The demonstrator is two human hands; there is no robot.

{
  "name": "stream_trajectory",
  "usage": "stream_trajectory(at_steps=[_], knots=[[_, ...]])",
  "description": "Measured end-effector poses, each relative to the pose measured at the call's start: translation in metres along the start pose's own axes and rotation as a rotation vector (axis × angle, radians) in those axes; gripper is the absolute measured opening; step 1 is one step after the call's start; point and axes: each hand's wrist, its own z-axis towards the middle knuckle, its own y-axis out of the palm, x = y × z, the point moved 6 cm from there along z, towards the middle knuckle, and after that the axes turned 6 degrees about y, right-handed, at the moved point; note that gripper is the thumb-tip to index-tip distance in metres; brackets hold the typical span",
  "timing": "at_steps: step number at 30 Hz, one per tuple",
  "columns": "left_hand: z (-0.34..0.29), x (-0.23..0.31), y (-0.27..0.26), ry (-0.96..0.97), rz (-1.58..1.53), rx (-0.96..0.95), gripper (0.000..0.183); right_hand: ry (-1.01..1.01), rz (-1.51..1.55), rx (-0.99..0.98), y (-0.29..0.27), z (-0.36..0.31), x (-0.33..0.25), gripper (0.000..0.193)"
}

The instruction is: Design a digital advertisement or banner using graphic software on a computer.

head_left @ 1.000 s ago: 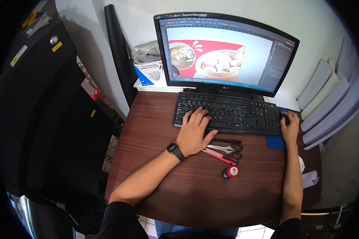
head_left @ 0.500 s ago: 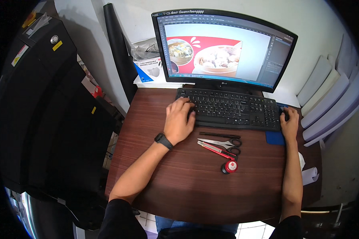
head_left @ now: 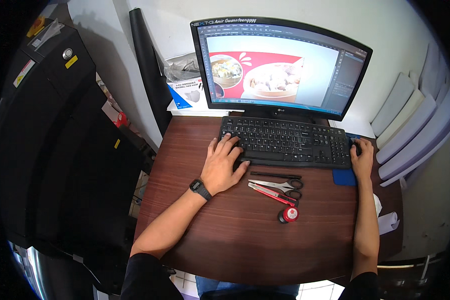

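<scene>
My left hand (head_left: 221, 169) rests over the left end of a black keyboard (head_left: 290, 143). Its fingers are spread, tips on the keys, and the thumb lies by the lower edge. At the keyboard's right end, my right hand (head_left: 363, 159) is curled over a dark computer mouse (head_left: 355, 148), mostly hidden under the fingers, at a blue mouse pad (head_left: 344, 177). Behind the keyboard, a monitor (head_left: 319, 70) displays an editing window with food pictures on red. Below the keyboard lie a thin black pen-like stick (head_left: 276, 175), scissors (head_left: 284, 186) and a red utility knife (head_left: 272, 193).
A small red-and-black round stamp (head_left: 290, 215) stands near the knife on the brown desk (head_left: 225, 237). A face mask box (head_left: 189, 95) sits left of the monitor. Paper rolls (head_left: 410, 132) lean at the right; a large black machine (head_left: 60, 150) stands at the left.
My left hand has shifted slightly down and left, its fingers and thumb spreading wider over the keys. The right hand stays on the mouse. The whole view has tilted slightly.
</scene>
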Motion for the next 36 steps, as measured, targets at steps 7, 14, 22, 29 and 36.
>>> stream_trajectory(at_steps=[7,14,22,29,36], knots=[[-0.0010,-0.0055,0.0091,-0.076,-0.050,-0.093,0.044,0.030,0.008,-0.023,0.0010,-0.0009,0.0017,0.027],[-0.0003,-0.0081,0.0085,-0.057,-0.071,-0.077,0.044,0.045,0.028,-0.028,0.0023,-0.0002,0.0016,0.028],[-0.0001,-0.0055,0.0073,-0.052,-0.073,-0.071,0.044,0.056,0.012,-0.038,0.0015,-0.0005,0.0026,0.029],[0.0004,-0.0054,0.0074,-0.056,-0.062,-0.078,0.043,0.031,0.007,-0.032,0.0010,-0.0002,0.0025,0.029],[0.0004,-0.0076,0.0069,-0.054,-0.059,-0.075,0.042,0.037,0.007,-0.040,0.0028,0.0001,0.0001,0.028]])
